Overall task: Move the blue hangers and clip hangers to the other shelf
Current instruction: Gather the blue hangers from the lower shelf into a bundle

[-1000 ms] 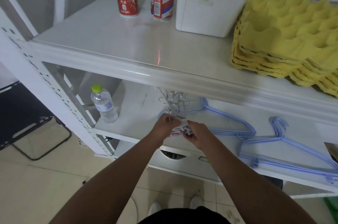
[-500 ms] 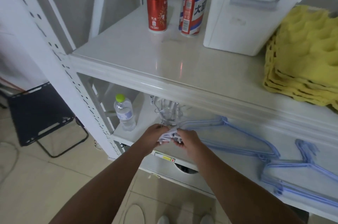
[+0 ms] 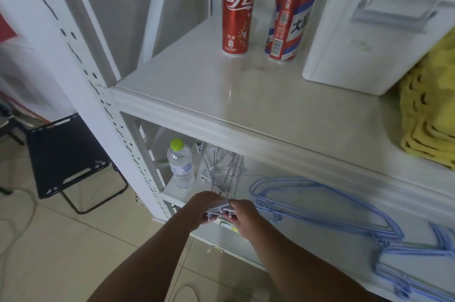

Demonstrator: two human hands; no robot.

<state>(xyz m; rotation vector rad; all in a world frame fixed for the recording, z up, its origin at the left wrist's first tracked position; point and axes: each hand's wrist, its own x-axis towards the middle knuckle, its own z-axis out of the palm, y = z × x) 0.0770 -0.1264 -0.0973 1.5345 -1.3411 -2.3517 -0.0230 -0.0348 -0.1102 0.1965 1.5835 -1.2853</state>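
A bundle of white clip hangers (image 3: 220, 210) with thin metal hooks sticks up from between my two hands at the front edge of the lower shelf (image 3: 172, 192). My left hand (image 3: 204, 205) grips the bundle's left side and my right hand (image 3: 242, 214) grips its right side. The hooks reach up under the upper shelf (image 3: 246, 109). Flat on the lower shelf to the right lies one pile of blue hangers (image 3: 307, 205). A second pile of blue hangers (image 3: 418, 262) lies further right.
A water bottle (image 3: 179, 166) stands on the lower shelf beside the perforated upright (image 3: 103, 94). On the upper shelf stand a red can (image 3: 237, 8), a striped can (image 3: 293, 10), a white bin (image 3: 369, 28) and yellow egg trays (image 3: 433, 114). A black folding stool (image 3: 71, 153) sits on the floor at left.
The view has swung left and come closer to the shelf. Both hands keep their grip on the clip hangers at the lower shelf's front edge.
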